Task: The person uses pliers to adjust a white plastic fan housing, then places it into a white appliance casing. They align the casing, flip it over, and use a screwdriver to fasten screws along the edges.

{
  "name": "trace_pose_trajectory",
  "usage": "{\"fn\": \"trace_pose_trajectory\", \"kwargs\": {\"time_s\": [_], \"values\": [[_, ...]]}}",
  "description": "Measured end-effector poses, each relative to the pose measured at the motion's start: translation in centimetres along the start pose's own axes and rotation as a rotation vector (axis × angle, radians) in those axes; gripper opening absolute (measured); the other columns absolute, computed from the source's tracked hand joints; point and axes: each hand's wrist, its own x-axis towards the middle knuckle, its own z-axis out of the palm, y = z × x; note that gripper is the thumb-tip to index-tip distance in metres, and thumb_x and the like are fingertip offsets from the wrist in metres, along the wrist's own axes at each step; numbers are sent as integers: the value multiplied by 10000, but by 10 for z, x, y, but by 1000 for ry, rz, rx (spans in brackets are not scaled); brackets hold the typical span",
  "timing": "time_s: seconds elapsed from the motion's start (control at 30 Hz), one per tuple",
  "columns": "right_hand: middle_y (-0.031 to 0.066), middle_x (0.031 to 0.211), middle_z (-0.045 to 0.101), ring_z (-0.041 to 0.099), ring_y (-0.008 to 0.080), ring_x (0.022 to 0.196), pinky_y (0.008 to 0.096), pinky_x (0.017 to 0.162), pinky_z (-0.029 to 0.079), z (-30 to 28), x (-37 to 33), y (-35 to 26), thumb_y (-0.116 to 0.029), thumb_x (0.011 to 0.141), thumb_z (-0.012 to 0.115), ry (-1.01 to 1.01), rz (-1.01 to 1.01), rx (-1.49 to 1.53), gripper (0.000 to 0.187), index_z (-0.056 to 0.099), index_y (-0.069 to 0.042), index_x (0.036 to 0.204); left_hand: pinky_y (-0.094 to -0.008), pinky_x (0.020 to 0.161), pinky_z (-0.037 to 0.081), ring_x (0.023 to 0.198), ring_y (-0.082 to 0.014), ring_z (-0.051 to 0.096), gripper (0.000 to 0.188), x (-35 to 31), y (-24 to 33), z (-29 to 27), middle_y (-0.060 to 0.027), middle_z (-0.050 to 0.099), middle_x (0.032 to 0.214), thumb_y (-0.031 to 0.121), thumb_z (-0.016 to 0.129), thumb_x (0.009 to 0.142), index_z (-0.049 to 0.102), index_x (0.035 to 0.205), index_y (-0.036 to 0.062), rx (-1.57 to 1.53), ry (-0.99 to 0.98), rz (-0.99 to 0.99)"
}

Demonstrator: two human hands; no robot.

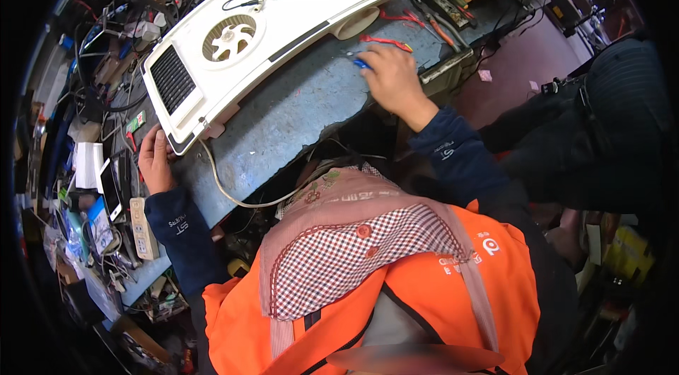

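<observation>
A long, curved white appliance housing (283,28) with two round fan openings, a black grille and a short cable lies slanted across the blue workbench (283,117). My left hand (155,159) is at its near left corner, fingers closed against the edge and partly hidden by it. To the right of the housing, over the bench, my right hand (396,81) is closed around a small blue-handled tool (361,63). A short metal tip shows at its front; the rest is covered by my fingers. Just beyond that hand lies a red-handled tool (387,42).
Pliers (442,32) and other hand tools lie at the bench's far right. Cables and parts crowd the left, beside a white phone (111,187) and a power strip (143,228). A pale cable (219,180) hangs over the front edge. A dark-clothed person (601,120) is at the right.
</observation>
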Motion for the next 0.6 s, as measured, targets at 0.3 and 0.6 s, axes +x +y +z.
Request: {"fn": "trace_pose_trajectory", "kwargs": {"time_s": [0.3,0.6], "values": [[143,1158,750,708,274,998,419,901,551,0,57,61,-155,951,741,377,325,229,324,722,-37,1251,-260,625,447,685,-81,554,219,-138,49,62,5,638,748,207,825,952,715,909,23,548,-148,-64],[179,979,804,774,339,943,422,893,579,20,140,92,-354,923,789,439,445,210,370,811,-15,1069,-340,621,489,630,-171,579,92,-129,35,-16,-81,621,725,24,672,885,685,976,16,806,118,154]]}}
